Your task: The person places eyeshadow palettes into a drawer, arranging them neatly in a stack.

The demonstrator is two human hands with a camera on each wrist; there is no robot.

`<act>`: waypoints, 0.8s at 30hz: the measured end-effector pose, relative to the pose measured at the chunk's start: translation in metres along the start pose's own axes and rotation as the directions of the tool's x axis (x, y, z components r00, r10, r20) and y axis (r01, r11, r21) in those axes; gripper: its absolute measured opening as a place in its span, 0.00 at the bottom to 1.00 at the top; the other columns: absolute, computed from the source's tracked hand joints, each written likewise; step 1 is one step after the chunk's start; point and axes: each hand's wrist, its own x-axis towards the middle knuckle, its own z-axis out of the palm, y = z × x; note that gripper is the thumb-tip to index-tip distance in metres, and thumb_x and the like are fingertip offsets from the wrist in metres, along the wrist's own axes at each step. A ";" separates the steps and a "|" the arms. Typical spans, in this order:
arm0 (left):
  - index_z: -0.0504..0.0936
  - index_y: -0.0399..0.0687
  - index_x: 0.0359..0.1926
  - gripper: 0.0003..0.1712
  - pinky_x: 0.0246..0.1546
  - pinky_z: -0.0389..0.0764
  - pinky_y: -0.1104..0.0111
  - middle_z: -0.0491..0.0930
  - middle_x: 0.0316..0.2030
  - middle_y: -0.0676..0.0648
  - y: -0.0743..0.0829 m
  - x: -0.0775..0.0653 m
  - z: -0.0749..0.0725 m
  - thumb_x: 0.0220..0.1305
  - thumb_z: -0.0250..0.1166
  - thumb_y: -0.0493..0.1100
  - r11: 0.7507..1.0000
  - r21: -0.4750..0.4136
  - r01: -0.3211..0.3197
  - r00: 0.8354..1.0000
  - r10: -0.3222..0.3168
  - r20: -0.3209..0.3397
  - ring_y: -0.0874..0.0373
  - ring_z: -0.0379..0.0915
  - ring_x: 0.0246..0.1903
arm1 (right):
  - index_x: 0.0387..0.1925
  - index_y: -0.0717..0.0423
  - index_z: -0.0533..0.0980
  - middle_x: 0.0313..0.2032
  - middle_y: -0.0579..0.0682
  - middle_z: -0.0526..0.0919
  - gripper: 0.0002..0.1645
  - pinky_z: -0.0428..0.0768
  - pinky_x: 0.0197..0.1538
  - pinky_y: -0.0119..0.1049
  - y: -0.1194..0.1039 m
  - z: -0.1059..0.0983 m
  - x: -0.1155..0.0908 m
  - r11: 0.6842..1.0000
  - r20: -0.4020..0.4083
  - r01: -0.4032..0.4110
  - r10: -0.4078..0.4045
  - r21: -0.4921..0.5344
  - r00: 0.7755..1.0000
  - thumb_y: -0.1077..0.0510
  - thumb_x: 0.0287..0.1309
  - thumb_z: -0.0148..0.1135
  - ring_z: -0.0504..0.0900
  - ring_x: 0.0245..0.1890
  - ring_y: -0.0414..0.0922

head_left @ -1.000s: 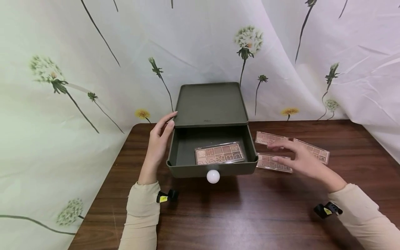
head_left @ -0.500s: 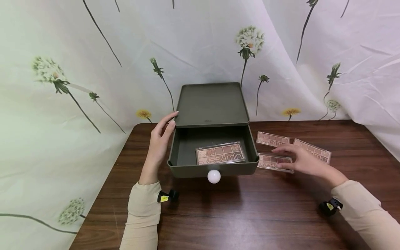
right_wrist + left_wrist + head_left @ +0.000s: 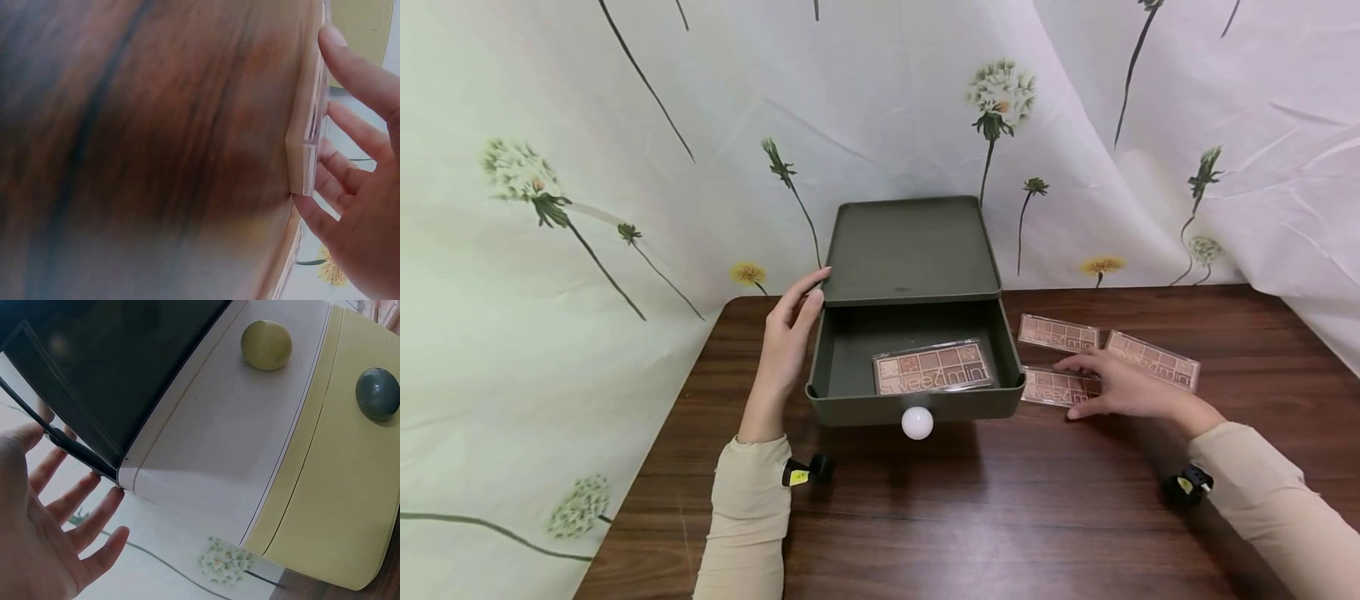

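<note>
My left hand (image 3: pixel 784 342) rests against the left side of a dark green drawer box (image 3: pixel 913 250), fingers spread in the left wrist view. Its drawer (image 3: pixel 850 410), with a white knob (image 3: pixel 917 423), is pulled out. Inside lies an eyeshadow palette (image 3: pixel 932 368), slightly tilted. To the box's right, my right hand (image 3: pixel 1123 387) spans another eyeshadow palette (image 3: pixel 1051 387) on the table, thumb at its near edge and index finger at its far edge. The right wrist view shows that palette edge-on (image 3: pixel 302 165), with the little finger (image 3: pixel 315 215) at its corner.
Two more palettes lie behind, one at the back (image 3: pixel 1060 333) and one to the right (image 3: pixel 1172 367). Below the dark drawer, the left wrist view shows a pale drawer (image 3: pixel 206 437) and a yellow drawer (image 3: pixel 331 475). A dandelion-print cloth (image 3: pixel 895 100) hangs behind the wooden table (image 3: pixel 1000 517).
My right hand has lowered onto the near palette, its thumb shifting from above the palette to the near edge. The left hand has stayed on the box.
</note>
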 end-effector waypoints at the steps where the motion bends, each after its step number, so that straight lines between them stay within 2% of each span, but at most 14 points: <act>1: 0.74 0.55 0.67 0.22 0.59 0.67 0.62 0.69 0.66 0.58 0.000 0.000 0.000 0.77 0.53 0.49 1.000 -0.001 0.001 1.000 -0.001 0.000 0.61 0.68 0.59 | 0.60 0.61 0.75 0.56 0.69 0.72 0.45 0.69 0.55 0.66 -0.001 0.001 0.000 1.000 0.000 0.001 -0.001 -0.002 1.000 0.42 0.42 0.80 0.72 0.56 0.67; 8: 0.74 0.55 0.68 0.22 0.59 0.67 0.62 0.69 0.66 0.58 -0.001 0.000 0.000 0.77 0.52 0.49 1.000 0.000 0.005 1.000 -0.005 -0.001 0.60 0.68 0.59 | 0.57 0.66 0.75 0.53 0.69 0.72 0.45 0.68 0.56 0.64 0.001 0.007 0.007 1.000 -0.012 0.017 -0.017 -0.017 1.000 0.48 0.40 0.82 0.71 0.54 0.67; 15: 0.74 0.55 0.68 0.23 0.60 0.67 0.62 0.69 0.66 0.58 -0.001 0.000 -0.001 0.77 0.52 0.50 1.000 -0.001 0.001 1.000 -0.001 -0.004 0.61 0.67 0.60 | 0.54 0.65 0.77 0.53 0.69 0.72 0.38 0.69 0.55 0.63 -0.002 0.006 0.008 1.000 -0.021 0.000 0.000 -0.012 1.000 0.52 0.43 0.81 0.71 0.54 0.67; 24: 0.74 0.55 0.68 0.23 0.58 0.67 0.62 0.69 0.66 0.58 -0.001 0.000 0.001 0.77 0.52 0.50 1.000 0.004 0.001 1.000 -0.001 -0.004 0.60 0.68 0.59 | 0.56 0.67 0.76 0.56 0.67 0.77 0.39 0.67 0.60 0.62 -0.006 -0.002 0.004 1.000 -0.048 0.013 -0.014 -0.011 0.999 0.50 0.47 0.79 0.72 0.59 0.67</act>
